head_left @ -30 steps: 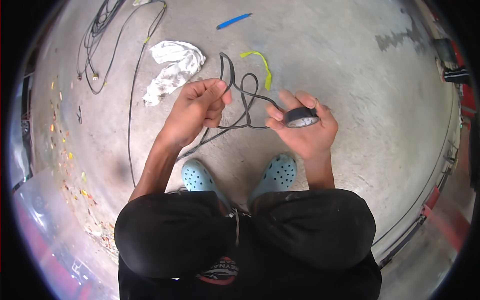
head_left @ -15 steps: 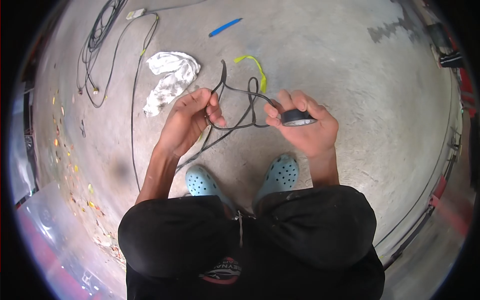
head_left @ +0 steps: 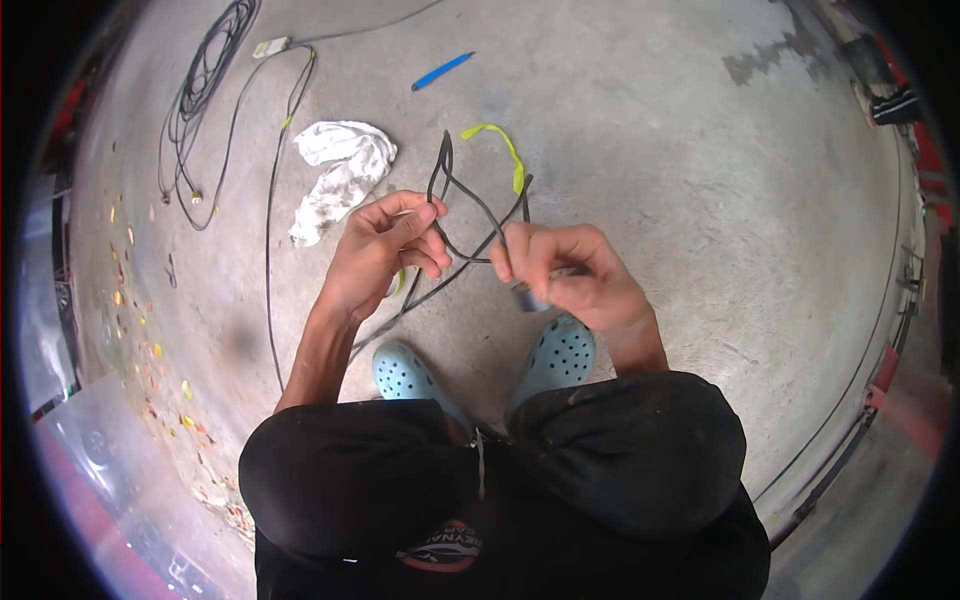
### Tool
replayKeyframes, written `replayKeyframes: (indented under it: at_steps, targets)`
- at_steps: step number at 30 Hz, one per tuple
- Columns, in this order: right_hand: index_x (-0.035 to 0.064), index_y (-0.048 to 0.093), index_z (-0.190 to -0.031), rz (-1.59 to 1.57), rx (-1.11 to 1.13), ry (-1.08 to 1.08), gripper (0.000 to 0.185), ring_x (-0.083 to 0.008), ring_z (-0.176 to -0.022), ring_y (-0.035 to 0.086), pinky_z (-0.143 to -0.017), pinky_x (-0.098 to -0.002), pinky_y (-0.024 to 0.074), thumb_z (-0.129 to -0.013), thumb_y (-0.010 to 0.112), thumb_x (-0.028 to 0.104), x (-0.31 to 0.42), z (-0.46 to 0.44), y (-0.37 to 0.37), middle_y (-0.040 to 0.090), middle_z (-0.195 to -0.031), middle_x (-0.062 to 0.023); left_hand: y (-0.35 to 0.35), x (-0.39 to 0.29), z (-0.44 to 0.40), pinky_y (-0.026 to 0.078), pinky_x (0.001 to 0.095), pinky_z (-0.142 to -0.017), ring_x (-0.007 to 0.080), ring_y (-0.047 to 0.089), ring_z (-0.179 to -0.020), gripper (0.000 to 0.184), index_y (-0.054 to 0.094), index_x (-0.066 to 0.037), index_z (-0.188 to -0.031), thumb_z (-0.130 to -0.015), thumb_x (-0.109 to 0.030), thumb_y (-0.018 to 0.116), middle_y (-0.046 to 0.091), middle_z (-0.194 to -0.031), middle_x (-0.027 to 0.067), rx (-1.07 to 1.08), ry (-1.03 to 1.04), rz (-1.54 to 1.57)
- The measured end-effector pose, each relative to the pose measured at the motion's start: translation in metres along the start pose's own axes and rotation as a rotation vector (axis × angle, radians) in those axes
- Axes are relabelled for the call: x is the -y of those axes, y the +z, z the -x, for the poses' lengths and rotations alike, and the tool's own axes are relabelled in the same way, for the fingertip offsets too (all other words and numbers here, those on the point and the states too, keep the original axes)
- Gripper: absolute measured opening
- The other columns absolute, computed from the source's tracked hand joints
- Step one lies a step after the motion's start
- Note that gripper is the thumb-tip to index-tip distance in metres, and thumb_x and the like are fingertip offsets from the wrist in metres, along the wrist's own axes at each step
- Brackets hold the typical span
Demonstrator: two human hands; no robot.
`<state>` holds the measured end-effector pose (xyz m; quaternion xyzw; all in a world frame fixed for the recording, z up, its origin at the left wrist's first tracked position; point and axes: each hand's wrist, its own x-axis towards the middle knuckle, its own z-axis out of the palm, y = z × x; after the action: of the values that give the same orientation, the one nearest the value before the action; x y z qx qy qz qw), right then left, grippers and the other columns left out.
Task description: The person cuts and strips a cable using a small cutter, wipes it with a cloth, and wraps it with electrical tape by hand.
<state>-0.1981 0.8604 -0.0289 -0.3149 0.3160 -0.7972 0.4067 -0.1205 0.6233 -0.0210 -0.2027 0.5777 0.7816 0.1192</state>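
Thumb and forefinger of my left hand (head_left: 385,245) pinch a loop of black cable (head_left: 470,197), with the other fingers loosely curled. To its right, my right hand (head_left: 575,270) is closed around a roll of black tape (head_left: 530,298), blurred and partly covered by the fingers. The cable also runs to this hand's fingertips. Between the hands the cable crosses itself in loops, and its strands trail down to the left toward my knee. A bit of yellow-green (head_left: 397,284) shows just below my left hand.
On the concrete floor lie a crumpled white cloth (head_left: 345,175), a blue pen-like tool (head_left: 442,72), a yellow-green strip (head_left: 505,145) and a coiled cable (head_left: 205,85) with a white connector box (head_left: 270,47). Light blue clogs (head_left: 405,372) are below the hands.
My right hand has turned over and moved left and down with the tape roll, closer to my left hand. The cable loops between the hands have shifted and narrowed.
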Motion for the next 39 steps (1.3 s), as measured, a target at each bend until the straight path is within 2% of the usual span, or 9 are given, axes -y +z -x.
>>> replayKeyframes:
  at_steps: [4, 8, 10, 14, 17, 26, 29, 35, 39]
  targets:
    - [0.0034, 0.069, -0.084, 0.308, 0.059, 0.138, 0.013, -0.0106, -0.08, 0.05, -0.084, -0.0301, 0.0381, -0.085, 0.074, 0.016, 0.008, -0.005, 0.018, 0.056, -0.077, 0.0015, 0.001, -0.003, -0.001, 0.058, 0.0299, -0.068, 0.0201, 0.072, -0.077, 0.025, 0.064, 0.003, -0.111, -0.102, -0.021, 0.06, 0.072, -0.085, 0.0133, 0.072, 0.008, 0.107]
    - [0.0084, 0.07, -0.081, 0.508, 0.095, 0.264, 0.008, -0.0139, -0.082, 0.048, -0.085, -0.033, 0.0368, -0.085, 0.073, 0.015, 0.006, -0.011, 0.031, 0.055, -0.077, 0.0031, 0.015, -0.003, -0.005, 0.057, 0.0325, -0.082, 0.0201, 0.072, -0.089, 0.032, 0.061, 0.003, -0.118, -0.102, -0.025, 0.059, 0.072, -0.1, 0.0153, 0.096, 0.011, 0.055]
    - [0.0089, 0.07, -0.083, 0.675, 0.151, 0.182, 0.008, -0.0139, -0.084, 0.048, -0.089, -0.0339, 0.0357, -0.085, 0.073, 0.016, -0.002, -0.012, 0.033, 0.054, -0.077, 0.0029, 0.019, 0.0, -0.007, 0.055, 0.0341, -0.09, 0.0189, 0.07, -0.095, 0.035, 0.057, 0.003, -0.125, -0.101, -0.022, 0.06, 0.07, -0.11, 0.0152, 0.136, 0.011, -0.002]
    - [0.0104, 0.071, -0.085, 0.737, 0.272, 0.22, 0.008, -0.015, -0.089, 0.047, -0.094, -0.0366, 0.0333, -0.086, 0.074, 0.018, -0.017, -0.01, 0.037, 0.053, -0.077, 0.0026, 0.033, 0.008, -0.009, 0.055, 0.0333, -0.088, 0.017, 0.068, -0.094, 0.031, 0.056, 0.005, -0.127, -0.099, -0.009, 0.059, 0.07, -0.107, 0.0137, 0.108, -0.022, -0.098]
    - [0.0099, 0.072, -0.087, 0.775, 0.258, 0.24, 0.008, -0.0156, -0.088, 0.048, -0.092, -0.0368, 0.0356, -0.086, 0.074, 0.017, -0.02, -0.009, 0.038, 0.053, -0.077, 0.0026, 0.034, 0.014, -0.012, 0.055, 0.0328, -0.086, 0.0167, 0.068, -0.091, 0.029, 0.057, 0.005, -0.127, -0.101, -0.008, 0.055, 0.069, -0.106, 0.0125, 0.15, 0.014, -0.066]
    - [0.0034, 0.069, -0.086, 0.381, 0.099, 0.179, 0.01, -0.0181, -0.092, 0.051, -0.086, -0.0372, 0.0406, -0.088, 0.072, 0.013, -0.004, 0.001, 0.024, 0.06, -0.084, -0.001, 0.023, 0.003, -0.004, 0.051, 0.0397, -0.089, 0.0207, 0.064, -0.104, 0.044, 0.058, 0.001, -0.125, -0.108, -0.036, 0.043, 0.065, -0.119, 0.015, 0.196, 0.096, 0.16]
    - [0.0036, 0.066, -0.087, 0.171, 0.061, 0.112, 0.013, -0.0141, -0.086, 0.054, -0.091, -0.0347, 0.0386, -0.09, 0.07, 0.015, -0.006, 0.003, 0.02, 0.059, -0.086, -0.0004, 0.027, -0.002, 0.001, 0.051, 0.0401, -0.089, 0.0239, 0.064, -0.11, 0.044, 0.058, -0.002, -0.125, -0.108, -0.039, 0.041, 0.064, -0.122, 0.0158, 0.21, 0.139, 0.233]
    - [0.0085, 0.06, -0.083, -0.21, 0.017, -0.009, 0.027, -0.0232, -0.103, 0.048, -0.088, -0.0378, 0.0367, -0.093, 0.068, 0.032, -0.011, 0.007, 0.009, 0.051, -0.088, -0.0007, 0.021, 0.003, 0.0, 0.052, 0.0461, -0.097, 0.0308, 0.065, -0.112, 0.037, 0.058, -0.005, -0.11, -0.107, -0.039, 0.043, 0.064, -0.11, 0.0145, 0.157, 0.237, 0.301]
    - [0.0126, 0.056, -0.081, -0.307, -0.004, -0.003, 0.032, -0.0251, -0.101, 0.048, -0.09, -0.039, 0.0351, -0.093, 0.067, 0.04, -0.016, 0.006, 0.011, 0.046, -0.083, 0.0007, 0.02, -0.001, 0.0, 0.052, 0.0484, -0.098, 0.0334, 0.066, -0.11, 0.031, 0.054, -0.006, -0.1, -0.107, -0.034, 0.043, 0.063, -0.101, 0.0132, 0.163, 0.262, 0.307]
